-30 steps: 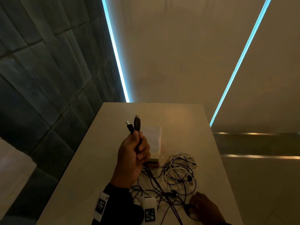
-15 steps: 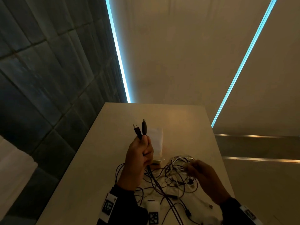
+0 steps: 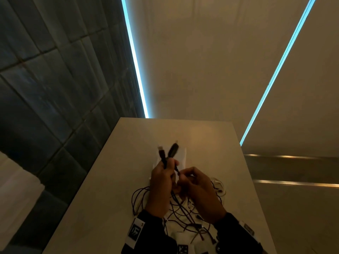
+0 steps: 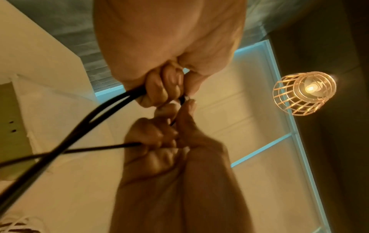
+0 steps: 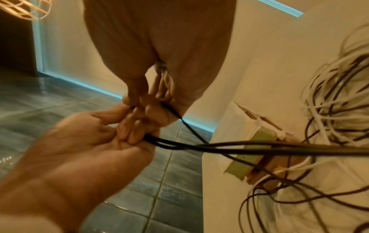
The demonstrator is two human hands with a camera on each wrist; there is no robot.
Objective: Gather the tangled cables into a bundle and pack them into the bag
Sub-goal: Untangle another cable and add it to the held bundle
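Two black plugs are being gripped in the curled fingers of the left hand, their ends sticking up above it. A thin black lead is being pinched by the right hand, held against the left. The cables, black and white, are lying tangled on the table beneath both hands. The bag is lying flat just behind the left hand.
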